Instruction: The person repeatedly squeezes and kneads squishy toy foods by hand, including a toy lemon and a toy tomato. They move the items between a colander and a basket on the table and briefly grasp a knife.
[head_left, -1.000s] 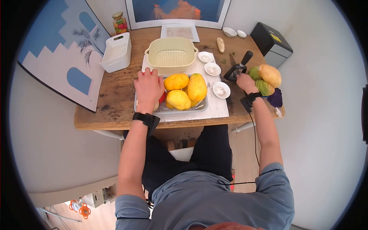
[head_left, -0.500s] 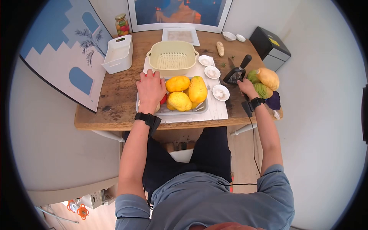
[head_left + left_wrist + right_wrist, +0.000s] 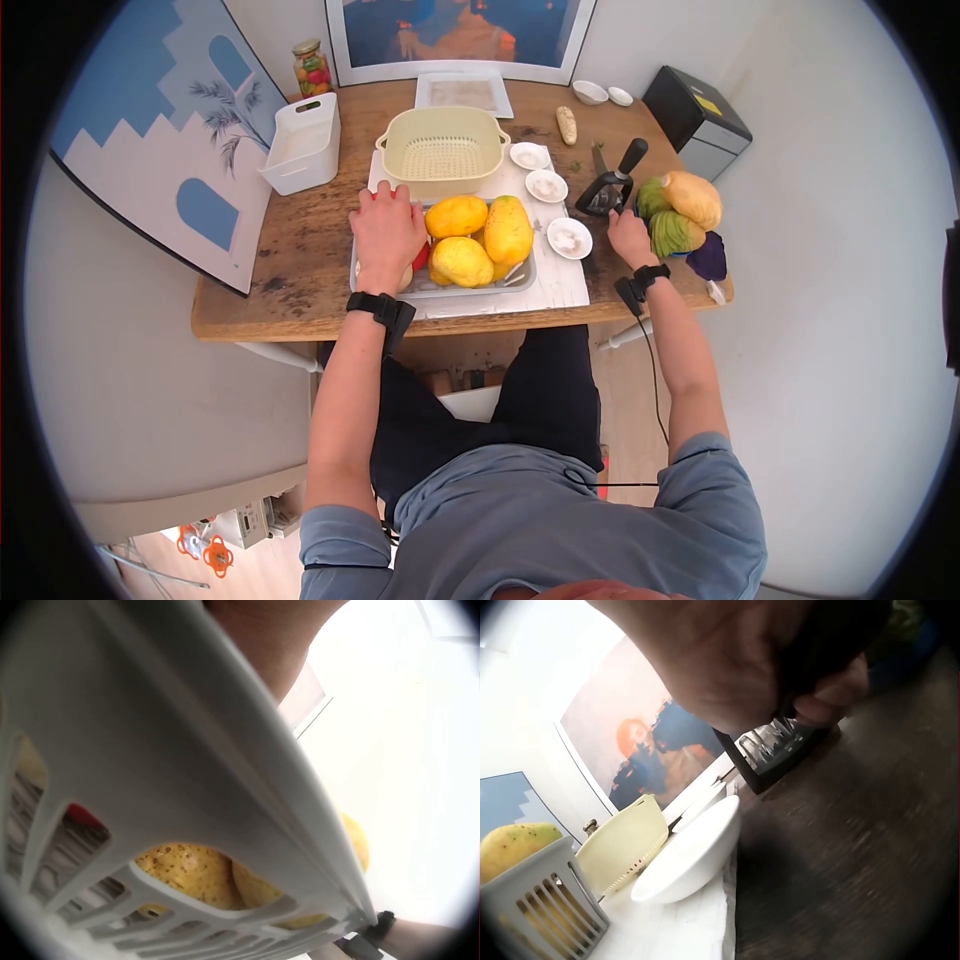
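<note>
In the head view my left hand (image 3: 388,238) lies over the left end of a grey slotted basket (image 3: 480,290). Red vegetable skin (image 3: 420,257) shows beside it and at its fingertips; the rest is hidden under the hand. Several yellow mango-like fruits (image 3: 508,230) fill the basket's right part. In the left wrist view the basket wall (image 3: 172,750) hides the fingers. My right hand (image 3: 632,240) is at the near side of a black-handled tool with metal bars in its frame (image 3: 606,190). The right wrist view shows its fingers (image 3: 832,697) curled at the dark frame.
A cream colander (image 3: 443,150) stands behind the basket. Small white dishes (image 3: 570,238) sit at its right. Far right are green vegetables and a pale squash (image 3: 692,198). A white bin (image 3: 302,145) is at left; a pale root (image 3: 567,125) lies at the back.
My right hand has drawn a little toward me, down to the near side of the black tool. The left hand stays over the basket.
</note>
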`<state>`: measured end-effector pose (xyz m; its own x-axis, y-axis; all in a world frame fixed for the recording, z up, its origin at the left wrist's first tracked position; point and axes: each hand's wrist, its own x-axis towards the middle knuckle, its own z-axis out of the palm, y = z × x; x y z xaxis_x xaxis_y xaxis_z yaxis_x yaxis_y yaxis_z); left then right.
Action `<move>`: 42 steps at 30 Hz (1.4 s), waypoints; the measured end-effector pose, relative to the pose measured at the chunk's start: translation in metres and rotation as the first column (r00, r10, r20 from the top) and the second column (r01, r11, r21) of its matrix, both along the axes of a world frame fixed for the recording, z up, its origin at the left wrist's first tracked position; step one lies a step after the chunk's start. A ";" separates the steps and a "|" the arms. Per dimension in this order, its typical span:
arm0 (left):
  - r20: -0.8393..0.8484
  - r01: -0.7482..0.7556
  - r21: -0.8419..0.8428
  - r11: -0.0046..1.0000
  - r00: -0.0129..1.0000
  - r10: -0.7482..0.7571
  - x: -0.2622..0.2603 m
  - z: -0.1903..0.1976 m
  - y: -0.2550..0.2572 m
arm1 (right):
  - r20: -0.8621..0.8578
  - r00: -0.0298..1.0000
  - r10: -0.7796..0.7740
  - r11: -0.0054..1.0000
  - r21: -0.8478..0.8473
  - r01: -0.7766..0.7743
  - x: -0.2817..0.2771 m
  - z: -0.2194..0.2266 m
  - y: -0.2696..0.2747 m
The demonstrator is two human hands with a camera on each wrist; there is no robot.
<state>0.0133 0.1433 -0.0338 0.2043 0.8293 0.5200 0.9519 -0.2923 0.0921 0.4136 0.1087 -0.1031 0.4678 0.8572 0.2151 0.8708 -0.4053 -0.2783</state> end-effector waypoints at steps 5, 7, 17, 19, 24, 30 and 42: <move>0.007 0.000 0.006 1.000 1.000 0.000 0.000 0.001 0.000 | -0.003 1.000 0.005 1.000 0.003 -0.005 0.001 0.001 -0.005; 0.008 0.005 0.012 1.000 1.000 -0.005 -0.001 0.000 0.000 | -0.010 1.000 0.011 1.000 -0.008 -0.011 0.002 0.002 -0.013; 0.007 0.001 0.006 1.000 1.000 -0.001 0.000 0.001 0.000 | 0.011 0.997 0.070 0.990 -0.121 -0.068 -0.003 0.023 -0.089; 0.004 0.002 0.007 1.000 1.000 -0.002 -0.001 0.001 0.000 | 0.022 0.997 0.079 0.987 -0.144 -0.075 -0.007 0.037 -0.108; -0.004 0.005 0.005 1.000 1.000 -0.005 -0.001 0.001 0.000 | -0.027 0.995 0.098 0.967 -0.235 -0.102 -0.010 0.071 -0.133; -0.007 0.007 0.004 1.000 1.000 -0.007 0.000 0.000 0.000 | -0.038 0.994 0.101 0.889 -0.445 -0.107 -0.020 0.127 -0.105; -0.024 0.005 -0.009 1.000 1.000 -0.006 0.000 0.000 0.001 | -0.009 0.985 0.173 0.924 -0.344 -0.166 0.012 0.049 0.018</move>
